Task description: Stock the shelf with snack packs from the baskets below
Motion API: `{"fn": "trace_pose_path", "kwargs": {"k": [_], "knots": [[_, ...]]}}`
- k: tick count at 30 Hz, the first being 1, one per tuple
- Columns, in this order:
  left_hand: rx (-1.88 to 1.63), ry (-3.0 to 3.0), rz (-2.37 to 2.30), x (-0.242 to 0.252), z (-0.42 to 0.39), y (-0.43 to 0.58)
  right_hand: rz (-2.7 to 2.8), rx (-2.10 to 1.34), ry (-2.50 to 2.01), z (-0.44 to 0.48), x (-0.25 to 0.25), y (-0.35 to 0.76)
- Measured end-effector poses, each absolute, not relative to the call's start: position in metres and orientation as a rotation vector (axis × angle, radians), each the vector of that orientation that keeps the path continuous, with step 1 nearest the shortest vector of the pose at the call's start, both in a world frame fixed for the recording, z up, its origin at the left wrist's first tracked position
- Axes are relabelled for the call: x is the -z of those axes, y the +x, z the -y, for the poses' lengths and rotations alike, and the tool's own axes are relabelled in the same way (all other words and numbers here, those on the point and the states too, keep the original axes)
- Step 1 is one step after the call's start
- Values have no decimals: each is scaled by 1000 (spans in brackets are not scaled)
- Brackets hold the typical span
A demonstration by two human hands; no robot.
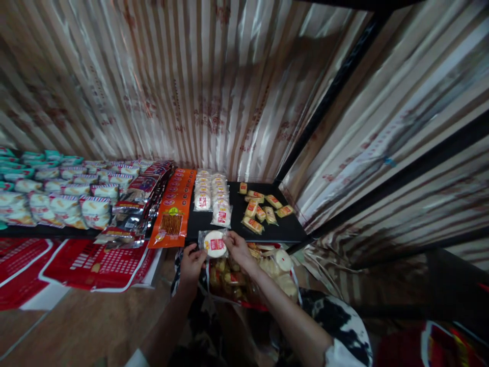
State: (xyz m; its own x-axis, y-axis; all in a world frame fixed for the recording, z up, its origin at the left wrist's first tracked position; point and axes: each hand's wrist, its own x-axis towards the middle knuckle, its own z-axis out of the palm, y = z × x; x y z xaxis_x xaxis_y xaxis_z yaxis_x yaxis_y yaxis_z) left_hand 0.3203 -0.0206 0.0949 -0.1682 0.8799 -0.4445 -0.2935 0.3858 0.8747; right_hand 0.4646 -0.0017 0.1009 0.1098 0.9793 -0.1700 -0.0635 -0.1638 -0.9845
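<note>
Both my hands hold one clear-wrapped round white cake with a red label (215, 244) just in front of a black shelf (290, 230). My left hand (192, 263) grips its left edge, my right hand (237, 248) its right edge, fingers closed on the wrapper. On the shelf behind it lie two rows of the same white cakes (211, 195). To their right lie several small yellow-and-red wrapped snacks (261, 209). Below my hands sits a clear bag (248, 278) filled with mixed wrapped snacks.
An orange packet of dried sticks (173, 209) lies left of the cakes, beside dark foil packs (139, 204) and rows of white and teal packets (57, 196). Red-and-white sheets (95, 265) hang below. Striped foil (214, 86) lines the walls. A black post (336, 86) stands right.
</note>
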Motion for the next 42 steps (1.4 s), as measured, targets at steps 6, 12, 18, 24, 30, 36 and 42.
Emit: {"fn": "trace_pose_path", "kwargs": {"k": [6, 12, 18, 24, 30, 36, 42], "knots": [[-1105, 604, -1364, -112, 11, 317, 570, -1337, -1282, -1, -85, 439], [-1208, 791, -1342, -107, -23, 310, 739, -1255, -1445, -12, -69, 438], [-1153, 1088, -1349, -103, -73, 302, 1283, -711, -1659, -32, -85, 439], [-978, 1398, -1673, -107, -118, 306, 1333, -683, -1640, -62, -95, 423], [-903, 1417, -1802, -102, -142, 315, 1431, -661, -1562, -81, -78, 415], [-819, 1458, -1875, -101, -155, 317, 1544, -534, -1581, -87, -63, 418], [-769, 1543, -1871, -101, -155, 321, 1610, -525, -1663, -89, -61, 417]]}}
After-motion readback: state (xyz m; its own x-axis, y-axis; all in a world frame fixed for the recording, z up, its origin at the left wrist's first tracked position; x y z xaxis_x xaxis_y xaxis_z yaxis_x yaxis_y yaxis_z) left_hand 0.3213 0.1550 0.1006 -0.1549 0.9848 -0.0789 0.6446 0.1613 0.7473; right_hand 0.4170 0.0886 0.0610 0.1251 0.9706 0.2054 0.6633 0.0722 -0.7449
